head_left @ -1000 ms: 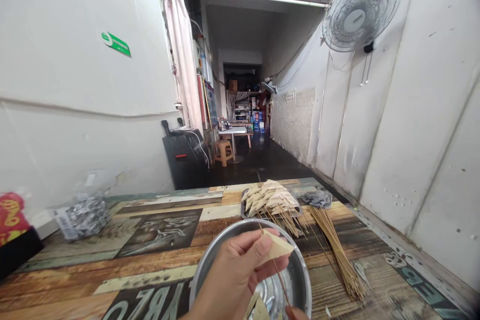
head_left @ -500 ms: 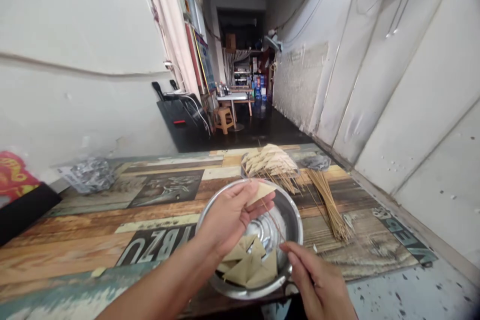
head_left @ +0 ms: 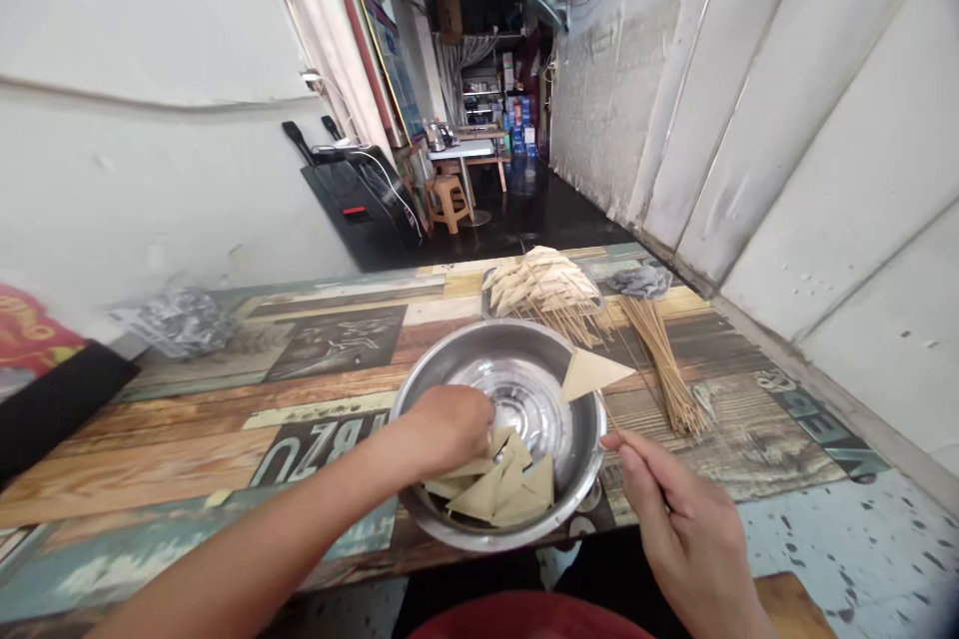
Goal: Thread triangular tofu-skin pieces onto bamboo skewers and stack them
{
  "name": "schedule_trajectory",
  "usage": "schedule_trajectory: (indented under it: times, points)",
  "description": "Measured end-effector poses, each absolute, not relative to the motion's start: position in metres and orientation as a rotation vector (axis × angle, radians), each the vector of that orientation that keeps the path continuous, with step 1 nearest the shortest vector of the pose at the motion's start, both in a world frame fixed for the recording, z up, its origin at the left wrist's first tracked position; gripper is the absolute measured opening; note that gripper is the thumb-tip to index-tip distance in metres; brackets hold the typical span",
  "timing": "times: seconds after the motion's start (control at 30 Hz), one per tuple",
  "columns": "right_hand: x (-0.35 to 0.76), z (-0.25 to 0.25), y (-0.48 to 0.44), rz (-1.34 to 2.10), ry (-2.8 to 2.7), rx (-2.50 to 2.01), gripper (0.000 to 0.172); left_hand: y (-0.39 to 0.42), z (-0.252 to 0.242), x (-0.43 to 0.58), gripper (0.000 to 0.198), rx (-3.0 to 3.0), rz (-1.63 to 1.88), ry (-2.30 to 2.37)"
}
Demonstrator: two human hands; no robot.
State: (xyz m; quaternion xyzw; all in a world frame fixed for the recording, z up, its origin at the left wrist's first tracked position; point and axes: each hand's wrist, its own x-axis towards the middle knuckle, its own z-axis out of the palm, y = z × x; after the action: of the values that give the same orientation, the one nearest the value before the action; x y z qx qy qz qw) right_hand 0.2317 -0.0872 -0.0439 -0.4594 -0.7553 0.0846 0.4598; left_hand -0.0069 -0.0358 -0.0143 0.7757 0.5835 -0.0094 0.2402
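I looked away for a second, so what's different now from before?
The left hand let go of the skewered triangle and went down into the metal bowl, to the loose triangles; whether its grip has one is hidden. The skewered triangle moved right, across the bowl. The right hand still holds the stick; the pile of filled sticks and bundle of bare sticks stayed put.

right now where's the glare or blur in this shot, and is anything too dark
In the head view, bright reflections streak the steel basin; at the head view's left, the red package and grey-white bundle look soft; at the head view's far end, the floor is very dark; in the head view's lower left, the left forearm seems stretched by wide-angle distortion.
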Motion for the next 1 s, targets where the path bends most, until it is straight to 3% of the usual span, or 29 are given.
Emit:
schedule_trajectory:
  times: [0.1,0.23,0.3,0.43,0.53,0.7,1.0]
  points:
    - [0.234,-0.049,-0.088,0.21,-1.876,-1.127,0.023,-0.042,-0.013,-0.012,0.028,2.23,-0.286,1.483]
    - [0.235,-0.054,-0.088,0.216,-1.877,-1.109,0.022,-0.049,-0.01,-0.009,0.054,2.226,-0.198,1.524]
    - [0.235,-0.056,-0.089,0.211,-1.874,-1.082,0.021,-0.051,-0.012,-0.006,0.048,2.208,-0.164,1.567]
    - [0.239,-0.062,-0.09,0.228,-1.891,-1.058,0.02,-0.053,-0.021,-0.005,0.019,2.144,-0.138,1.601]
    - [0.243,-0.067,-0.09,0.248,-1.927,-1.055,0.02,-0.052,-0.022,-0.012,0.015,2.151,-0.086,1.582]
    - [0.245,-0.07,-0.09,0.269,-1.93,-1.05,0.019,-0.036,-0.006,-0.026,0.013,2.007,0.317,1.572]
    - [0.245,-0.071,-0.088,0.27,-1.907,-1.048,0.02,-0.013,-0.008,-0.013,0.025,0.914,0.981,1.089]
